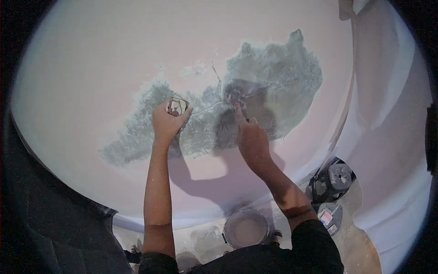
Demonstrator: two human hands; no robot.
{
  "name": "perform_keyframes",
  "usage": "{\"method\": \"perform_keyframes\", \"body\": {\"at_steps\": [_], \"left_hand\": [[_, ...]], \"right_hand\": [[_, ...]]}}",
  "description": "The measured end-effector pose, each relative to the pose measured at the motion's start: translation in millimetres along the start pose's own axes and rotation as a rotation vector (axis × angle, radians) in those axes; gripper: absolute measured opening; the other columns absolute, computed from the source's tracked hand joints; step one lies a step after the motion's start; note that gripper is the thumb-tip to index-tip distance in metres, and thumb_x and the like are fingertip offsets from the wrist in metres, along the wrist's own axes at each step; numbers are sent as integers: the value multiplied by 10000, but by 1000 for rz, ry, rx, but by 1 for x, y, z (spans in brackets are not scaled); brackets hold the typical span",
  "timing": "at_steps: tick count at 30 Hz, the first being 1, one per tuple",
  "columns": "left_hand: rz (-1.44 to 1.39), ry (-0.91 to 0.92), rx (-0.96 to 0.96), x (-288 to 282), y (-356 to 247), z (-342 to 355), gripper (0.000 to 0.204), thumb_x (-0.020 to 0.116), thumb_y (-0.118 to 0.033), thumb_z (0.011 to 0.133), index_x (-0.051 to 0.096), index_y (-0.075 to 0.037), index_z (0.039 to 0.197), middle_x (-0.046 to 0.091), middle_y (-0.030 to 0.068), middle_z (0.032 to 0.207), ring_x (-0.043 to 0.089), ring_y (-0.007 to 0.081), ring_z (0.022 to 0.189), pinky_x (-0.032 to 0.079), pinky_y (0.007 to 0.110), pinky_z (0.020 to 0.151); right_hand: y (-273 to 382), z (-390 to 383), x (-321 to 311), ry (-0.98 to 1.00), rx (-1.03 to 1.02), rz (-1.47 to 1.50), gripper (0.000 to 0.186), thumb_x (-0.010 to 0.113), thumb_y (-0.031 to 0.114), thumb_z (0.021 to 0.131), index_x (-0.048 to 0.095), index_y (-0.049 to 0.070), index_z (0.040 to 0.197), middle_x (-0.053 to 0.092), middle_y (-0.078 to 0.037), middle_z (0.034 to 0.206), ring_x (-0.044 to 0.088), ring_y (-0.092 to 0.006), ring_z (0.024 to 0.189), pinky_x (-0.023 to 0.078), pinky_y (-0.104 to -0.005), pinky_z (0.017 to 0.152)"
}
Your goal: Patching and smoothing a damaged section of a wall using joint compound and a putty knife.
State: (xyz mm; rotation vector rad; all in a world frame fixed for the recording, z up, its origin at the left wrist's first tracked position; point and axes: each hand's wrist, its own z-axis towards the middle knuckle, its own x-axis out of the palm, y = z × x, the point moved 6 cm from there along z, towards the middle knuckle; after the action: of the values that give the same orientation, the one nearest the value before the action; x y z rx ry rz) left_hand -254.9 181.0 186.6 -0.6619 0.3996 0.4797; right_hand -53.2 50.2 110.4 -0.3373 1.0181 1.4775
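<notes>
A pale pink, curved panel (82,73) carries a large rough grey patch (292,77) crossed by a thin crack. My left hand (169,119) holds a small block (178,107) with a cream, mottled face and a dark rim, at the left part of the patch. My right hand (252,139) is at the middle of the patch, index finger stretched out to the surface near the crack, the other fingers bent. I see nothing held in it. Both hands cast shadows on the panel.
Below the panel a round bucket (245,228) of pale liquid stands on the stained floor (205,238). At lower right are a black stool (339,176) and a grey surface with small items (329,217). Pale draped cloth (388,137) runs down the right; dark cloth (59,205) lies at lower left.
</notes>
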Motion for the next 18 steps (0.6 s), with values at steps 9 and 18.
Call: {"method": "perform_keyframes", "body": {"at_steps": [9,18], "left_hand": [[79,-43,35,-2,3,1,406,846,-336,635,664,-16,806,660,116,706,633,216,622,506,352,617],[4,-10,13,0,-2,-2,378,846,-326,642,674,-31,803,667,100,700,634,216,623,508,353,620]], "right_hand": [[2,4,0,95,-65,-62,819,595,51,836,171,156,1529,598,-266,1069,686,-338,756,584,-409,641],[29,0,-8,37,-62,-54,720,549,49,862,239,128,1507,588,-197,936,669,-328,716,572,-407,615]]}}
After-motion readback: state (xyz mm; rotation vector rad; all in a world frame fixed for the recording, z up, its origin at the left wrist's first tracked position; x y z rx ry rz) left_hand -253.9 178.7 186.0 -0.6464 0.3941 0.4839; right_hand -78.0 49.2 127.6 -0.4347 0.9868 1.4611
